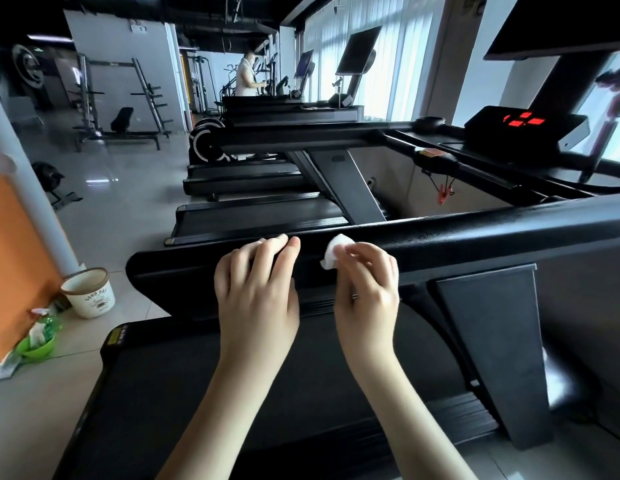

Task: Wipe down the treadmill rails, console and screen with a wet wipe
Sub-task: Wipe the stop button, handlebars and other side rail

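The hands are both lying at the near rail (474, 237), in the middle of the frame. The left hand (256, 285) is resting on the rail with its fingers almost straight and a little spread, and it is holding nothing. The right hand (367, 285), just beside it toward the right of the frame, is pinching a folded wet wipe (336, 251) between the thumb and the first fingers. The wipe is touching the upper side of the rail. Both forearms are reaching up from the lower edge of the frame, with the fingertips pointing at the rail.

The relation that is deciding the next move is the long axis of this rail. It is running from its rounded end at the middle left of the frame toward the right edge, rising a little on the way. The wipe is sitting near the left end, so most of the rail is lying to the right of the right hand. In my judgement, the move is calling for a slide of the wipe along this axis toward the right, while the left hand is only steadying.

The console (525, 129) with its red lights and the dark screen (551, 26) are standing in the upper right of the frame, well apart from both hands. The far rail (301, 137) is lying behind, above the near one in the frame.
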